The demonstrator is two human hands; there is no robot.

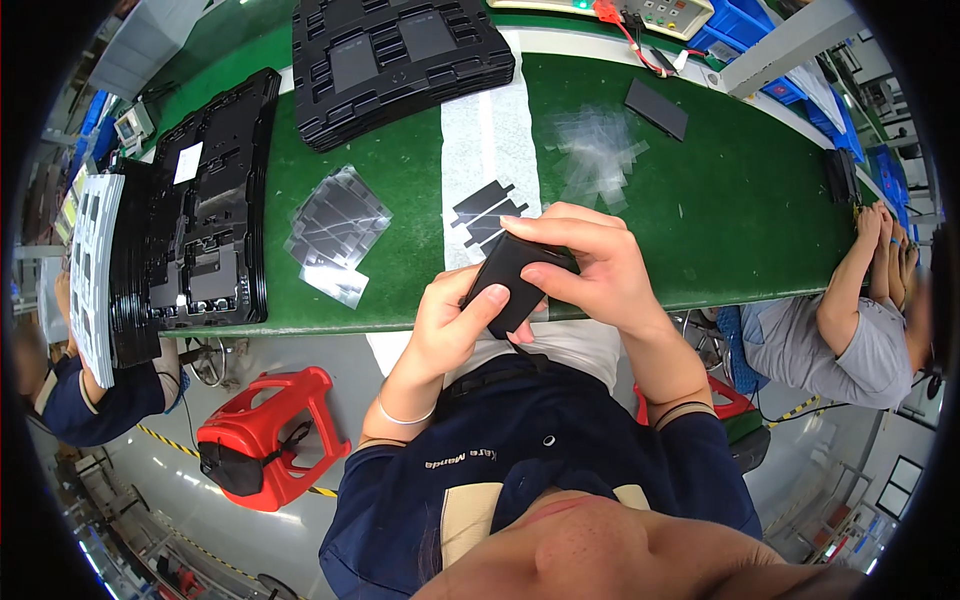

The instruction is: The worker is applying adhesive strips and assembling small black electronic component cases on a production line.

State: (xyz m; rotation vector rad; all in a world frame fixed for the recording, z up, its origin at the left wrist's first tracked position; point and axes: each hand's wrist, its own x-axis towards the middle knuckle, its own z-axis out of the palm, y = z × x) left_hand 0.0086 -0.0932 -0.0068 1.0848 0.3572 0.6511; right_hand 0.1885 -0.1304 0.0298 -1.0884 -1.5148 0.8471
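Observation:
Close to the table's near edge, I hold a flat black rectangular block (513, 275) in both hands, tilted. My left hand (445, 322) grips its left side, with the thumb lying on the upper face. My right hand (607, 268) closes on its right and far end, thumb and forefinger against it. Just beyond, dark thin cut sheets with small tabs (487, 212) lie on a white strip (490, 130). To the left is a fanned pile of clear and dark film sheets (340, 225). Another pile of clear films (595, 155) lies to the right, near a second dark flat block (656, 109).
Stacked black moulded trays stand on the green table (720, 200): one stack (400, 70) at the back, another (215, 200) at the left. A bench instrument (640, 12) with red leads sits behind. Co-workers are at both sides. A red stool (275, 440) stands lower left.

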